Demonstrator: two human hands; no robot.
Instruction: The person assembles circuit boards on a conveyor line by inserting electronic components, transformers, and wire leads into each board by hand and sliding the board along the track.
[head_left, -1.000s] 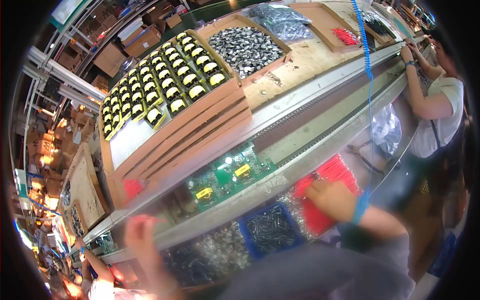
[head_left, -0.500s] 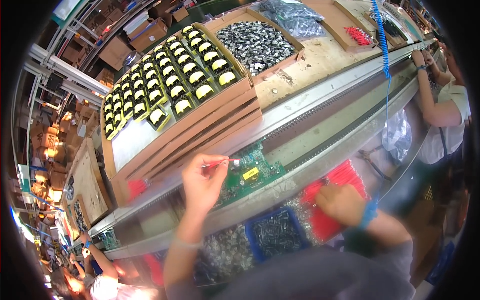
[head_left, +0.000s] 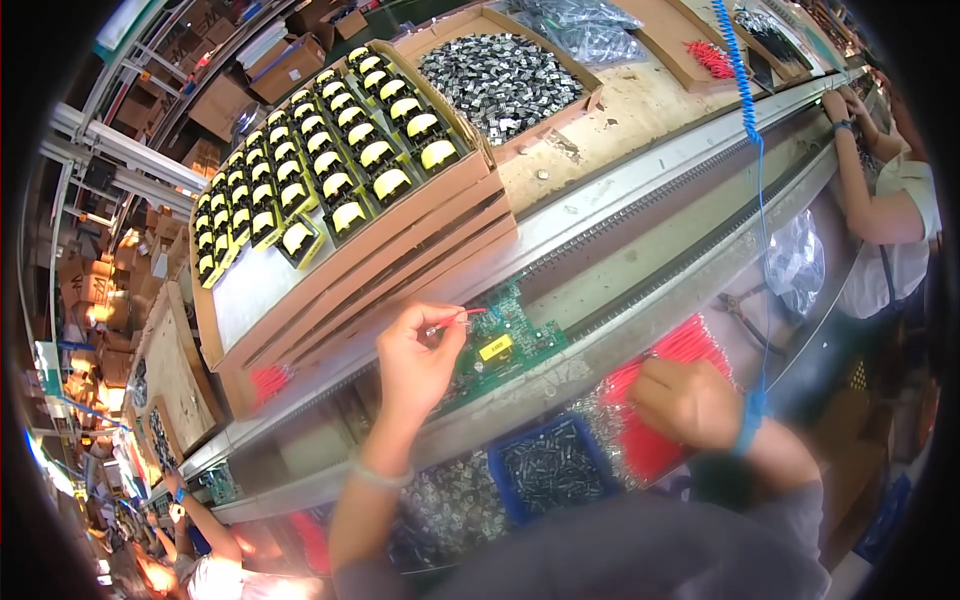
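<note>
My left hand (head_left: 418, 358) pinches a thin red wire lead (head_left: 474, 311) between thumb and fingers, its free end pointing right. The lead is held above the far left part of a green circuit board (head_left: 540, 346), which carries a yellow block component (head_left: 495, 347) and sits in the conveyor channel. My right hand (head_left: 690, 402), blue band at the wrist, rests with curled fingers on a pile of red wire leads (head_left: 650, 452) at the near right. Whatever lies in its fingertips is hidden.
A blue bin (head_left: 553, 462) of small metal parts stands nearest me, beside loose clear parts (head_left: 455, 500). Stacked cardboard trays (head_left: 420, 250) hold yellow-and-black components across the conveyor rail (head_left: 600, 215). A coiled blue hose (head_left: 735, 70) hangs at right; pliers (head_left: 745, 318) lie below. Co-workers work at both sides.
My left hand has shifted slightly right with the red lead, which now tilts upward at its free end. My right hand stays at the red pile with its fingers still curled.
</note>
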